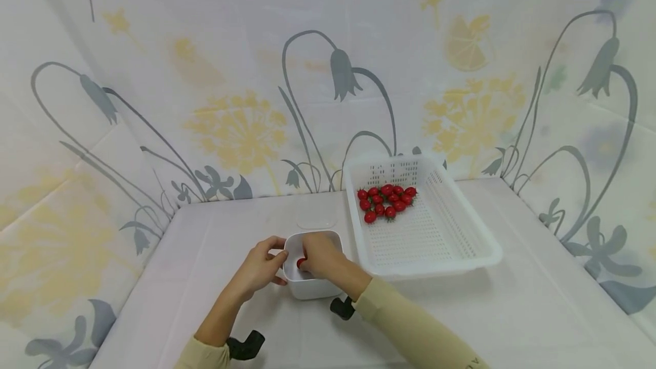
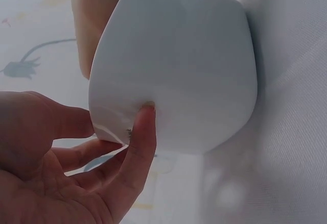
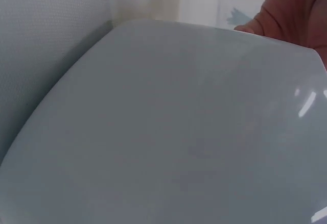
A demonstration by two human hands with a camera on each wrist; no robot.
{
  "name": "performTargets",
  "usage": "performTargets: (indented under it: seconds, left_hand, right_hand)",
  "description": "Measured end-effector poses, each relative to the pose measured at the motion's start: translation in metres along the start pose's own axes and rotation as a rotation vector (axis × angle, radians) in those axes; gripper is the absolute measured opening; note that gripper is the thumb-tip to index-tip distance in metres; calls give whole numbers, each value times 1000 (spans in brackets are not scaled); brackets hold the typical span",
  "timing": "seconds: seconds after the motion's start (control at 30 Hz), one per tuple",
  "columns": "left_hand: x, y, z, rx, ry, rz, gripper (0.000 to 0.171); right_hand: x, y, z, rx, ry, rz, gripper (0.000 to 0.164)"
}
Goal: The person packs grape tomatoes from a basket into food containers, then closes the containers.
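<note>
A small white square container (image 1: 314, 289) stands on the table, its outer wall (image 3: 168, 122) filling most of the right wrist view. My left hand (image 1: 258, 266) grips its left side. In the left wrist view, the left fingers (image 2: 142, 147) lie against the wall and around the rim. Reaching down into the container, my right hand (image 1: 320, 255) has its fingertips at a red cherry tomato (image 1: 300, 263), pinching it near the inner left side. The right hand hides part of the container's inside.
Right of the container stands a white perforated basket (image 1: 435, 244), with several red cherry tomatoes (image 1: 379, 199) in its far left part. A clear flat lid (image 1: 316, 220) lies behind the container. Behind the table hangs a floral cloth (image 1: 328, 118).
</note>
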State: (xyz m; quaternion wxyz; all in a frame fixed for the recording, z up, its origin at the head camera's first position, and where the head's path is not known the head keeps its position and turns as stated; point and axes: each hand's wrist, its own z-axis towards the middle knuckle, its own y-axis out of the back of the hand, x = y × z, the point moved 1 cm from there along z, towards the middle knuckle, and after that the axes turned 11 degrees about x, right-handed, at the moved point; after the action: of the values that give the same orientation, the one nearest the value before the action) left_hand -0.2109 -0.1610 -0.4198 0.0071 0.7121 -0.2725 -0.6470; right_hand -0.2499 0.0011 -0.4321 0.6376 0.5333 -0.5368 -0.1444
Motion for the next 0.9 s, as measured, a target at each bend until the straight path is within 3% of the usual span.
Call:
performTargets:
  seconds: [0.4,0.9]
  left_hand:
    - [-2,0,-1,7,3,15,29]
    - [-2,0,-2,-4,10,18,28]
  right_hand:
    - [-1,-2,3,17,-33,-2,27]
    - [2,-1,0,16,-41,1,17]
